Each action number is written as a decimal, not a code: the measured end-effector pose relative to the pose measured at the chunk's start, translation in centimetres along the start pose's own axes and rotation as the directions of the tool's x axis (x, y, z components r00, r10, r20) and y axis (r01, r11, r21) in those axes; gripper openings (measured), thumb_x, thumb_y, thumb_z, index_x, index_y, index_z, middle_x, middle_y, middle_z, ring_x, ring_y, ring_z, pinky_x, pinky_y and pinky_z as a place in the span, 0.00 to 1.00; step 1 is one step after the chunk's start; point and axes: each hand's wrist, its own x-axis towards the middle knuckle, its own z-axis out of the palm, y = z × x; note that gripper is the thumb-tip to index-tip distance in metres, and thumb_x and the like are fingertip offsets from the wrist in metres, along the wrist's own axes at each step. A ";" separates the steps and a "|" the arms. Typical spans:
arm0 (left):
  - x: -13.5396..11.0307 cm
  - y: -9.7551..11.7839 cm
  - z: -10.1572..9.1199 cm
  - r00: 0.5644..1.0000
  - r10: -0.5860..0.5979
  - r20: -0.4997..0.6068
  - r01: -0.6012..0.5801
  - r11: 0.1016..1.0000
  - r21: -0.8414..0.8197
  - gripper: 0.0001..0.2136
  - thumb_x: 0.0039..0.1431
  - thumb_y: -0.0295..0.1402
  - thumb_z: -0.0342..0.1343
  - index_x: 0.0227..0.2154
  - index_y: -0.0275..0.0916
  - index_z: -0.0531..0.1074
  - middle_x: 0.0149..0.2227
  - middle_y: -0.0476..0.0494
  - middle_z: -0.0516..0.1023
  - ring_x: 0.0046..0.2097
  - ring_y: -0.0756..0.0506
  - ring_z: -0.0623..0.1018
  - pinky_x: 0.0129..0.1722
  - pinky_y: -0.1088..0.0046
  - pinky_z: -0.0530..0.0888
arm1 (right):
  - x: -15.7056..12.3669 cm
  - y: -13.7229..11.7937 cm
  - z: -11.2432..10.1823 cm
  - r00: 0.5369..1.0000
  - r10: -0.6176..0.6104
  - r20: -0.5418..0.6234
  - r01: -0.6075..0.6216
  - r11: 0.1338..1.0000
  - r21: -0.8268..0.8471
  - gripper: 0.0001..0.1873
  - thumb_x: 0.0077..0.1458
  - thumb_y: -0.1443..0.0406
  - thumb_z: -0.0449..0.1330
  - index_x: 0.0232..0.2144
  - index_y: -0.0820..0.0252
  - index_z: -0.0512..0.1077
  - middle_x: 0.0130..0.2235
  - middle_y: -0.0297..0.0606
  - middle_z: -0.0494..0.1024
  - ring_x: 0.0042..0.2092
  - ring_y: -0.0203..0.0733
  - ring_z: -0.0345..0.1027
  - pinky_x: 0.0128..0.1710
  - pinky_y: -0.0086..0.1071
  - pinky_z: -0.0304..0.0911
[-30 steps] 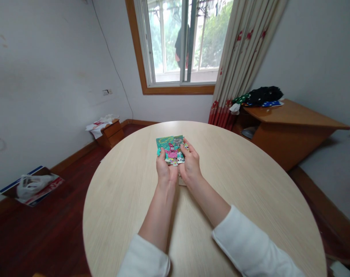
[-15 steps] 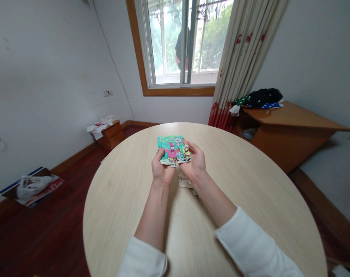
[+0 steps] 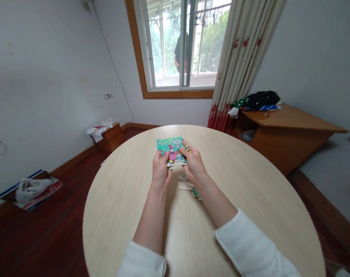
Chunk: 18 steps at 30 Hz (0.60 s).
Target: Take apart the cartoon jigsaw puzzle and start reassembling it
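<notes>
A small colourful cartoon jigsaw puzzle [image 3: 171,147], partly assembled, is held between both hands above the round pale wooden table [image 3: 128,200]. My left hand [image 3: 160,171] pinches its lower left edge with thumb on top. My right hand [image 3: 193,163] grips its lower right edge, fingers curled over it. Beneath my right wrist a few loose puzzle pieces [image 3: 188,184] lie on the table, one face down and beige.
A wooden corner desk [image 3: 290,127] with dark clothes on it stands at the right. A curtain [image 3: 238,65] hangs beside the window [image 3: 183,42]. A small wooden box with papers [image 3: 107,130] and a plastic bag [image 3: 29,188] sit on the dark red floor at the left.
Both hands lifted the puzzle slightly and spread apart half a second ago, then came closer together again. Loose pieces under my right wrist have come into view.
</notes>
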 end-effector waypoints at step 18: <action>-0.5 0.9 0.8 0.999 -0.027 -0.037 0.026 0.999 -0.040 0.07 0.54 0.33 0.60 0.27 0.32 0.75 0.27 0.42 0.80 0.36 0.44 0.81 0.48 0.65 0.73 | 0.4 0.0 -0.3 0.998 -0.055 -0.018 0.052 0.990 -0.134 0.13 0.38 0.70 0.68 0.31 0.61 0.77 0.31 0.33 0.82 0.35 0.39 0.75 0.43 0.36 0.71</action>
